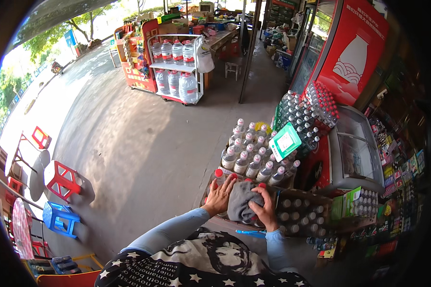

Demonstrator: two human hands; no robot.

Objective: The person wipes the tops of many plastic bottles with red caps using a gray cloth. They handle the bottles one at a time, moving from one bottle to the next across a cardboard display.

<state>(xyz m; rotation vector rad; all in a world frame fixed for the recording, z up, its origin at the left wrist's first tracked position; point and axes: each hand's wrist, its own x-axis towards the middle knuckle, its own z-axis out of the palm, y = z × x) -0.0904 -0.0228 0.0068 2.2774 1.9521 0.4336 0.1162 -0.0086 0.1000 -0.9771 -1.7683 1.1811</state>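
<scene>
A grey cloth (242,201) lies bunched over the tops of red-capped bottles in a cardboard box in front of me. My right hand (266,211) grips its right side with thumb and fingers. Just left of the cloth, my left hand (218,198) rests on the bottle tops, fingers spread, near a red-capped bottle (219,175). Most of the bottles in this box are hidden under the cloth and hands. Behind it stand rows of clear bottles with pale pink caps (254,165). A box of dark bottles with grey caps (297,216) adjoins on the right.
A green card with a printed code (285,142) stands among the bottles. A chest freezer (359,143) is at the right. Left on the floor are a red stool (61,181) and a blue stool (60,219). A wheeled rack (176,67) of large water jugs stands farther off.
</scene>
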